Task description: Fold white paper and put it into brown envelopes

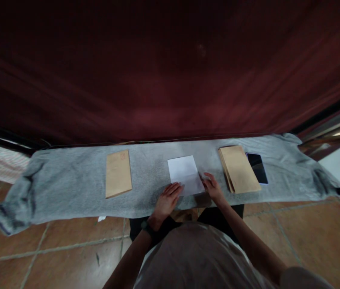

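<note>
A white sheet of paper (pixel 183 167) lies on the grey cloth in front of me, with a crease across it and its nearer part in shade. My left hand (pixel 167 200) rests on the paper's near left corner, fingers stretched out and lying flat. At the right edge is my right hand (pixel 214 190), its fingers apart and their tips touching or just beside the paper. Whether the right fingertips pinch the edge is too small to make out.
The grey cloth (pixel 148 172) covers a narrow bench. A brown envelope (pixel 118 172) lies to the left. On the right are a stack of brown envelopes (pixel 239 168) and a dark-screened phone (pixel 257 167) partly beside it. A dark red panel (pixel 163 116) rises behind the bench.
</note>
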Available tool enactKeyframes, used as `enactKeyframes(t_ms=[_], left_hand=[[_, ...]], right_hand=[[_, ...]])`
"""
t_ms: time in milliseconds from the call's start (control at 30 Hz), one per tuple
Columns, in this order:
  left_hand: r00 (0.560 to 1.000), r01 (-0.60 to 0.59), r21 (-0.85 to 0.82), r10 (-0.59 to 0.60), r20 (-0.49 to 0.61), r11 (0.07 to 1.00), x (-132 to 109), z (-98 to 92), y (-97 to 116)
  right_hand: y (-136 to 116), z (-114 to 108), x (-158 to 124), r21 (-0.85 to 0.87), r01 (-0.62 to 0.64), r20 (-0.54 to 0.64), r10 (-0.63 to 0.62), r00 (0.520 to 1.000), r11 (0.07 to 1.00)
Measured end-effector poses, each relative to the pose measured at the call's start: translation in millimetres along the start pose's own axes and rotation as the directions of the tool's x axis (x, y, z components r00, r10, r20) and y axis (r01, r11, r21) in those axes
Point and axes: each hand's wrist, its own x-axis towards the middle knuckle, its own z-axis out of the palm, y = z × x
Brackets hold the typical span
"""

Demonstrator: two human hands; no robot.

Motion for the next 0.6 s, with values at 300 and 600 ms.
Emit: enactKeyframes(t_ms=[300,600], left_hand=[[0.997,0.063,-0.13,-0.068,-0.036,0.989,1.2,-4.6,-3.5],[0.971,0.184,-0.332,-0.224,-0.086,0.925,9.6,-17.2,-13.1]], right_hand=[[2.0,-24.8,-16.5,-0.533,0.638,0.466,-0.436,0.77,0.557],[-10.3,-25.5,18.6,-0.569,0.621,0.556,-0.304,0.774,0.54]])
